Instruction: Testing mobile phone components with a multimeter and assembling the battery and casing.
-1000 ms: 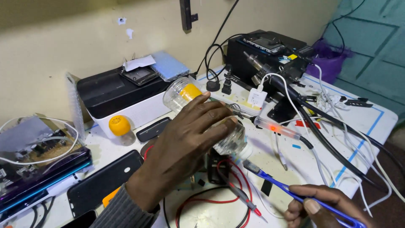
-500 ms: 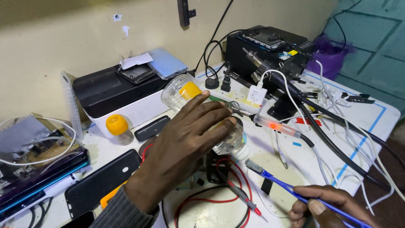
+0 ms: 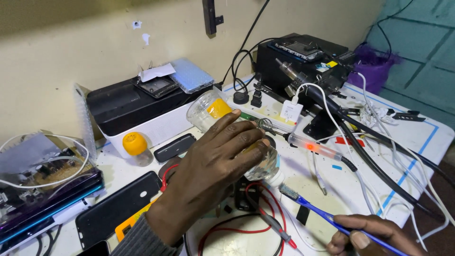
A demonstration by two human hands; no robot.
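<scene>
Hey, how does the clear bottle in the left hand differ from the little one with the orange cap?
The clear bottle, gripped by the left hand, is tipped neck-down; the orange-capped bottle stands upright, untouched. The first looks larger, with its neck by a blue brush; the second is capped. Both are plastic.

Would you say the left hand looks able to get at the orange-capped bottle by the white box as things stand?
Probably not at once: the left hand is wrapped around a clear bottle. The orange-capped bottle stands uncovered nearby.

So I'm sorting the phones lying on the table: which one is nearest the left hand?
The small dark phone beside the orange-capped bottle, just above the left hand; the bigger black one lies lower left.
</scene>
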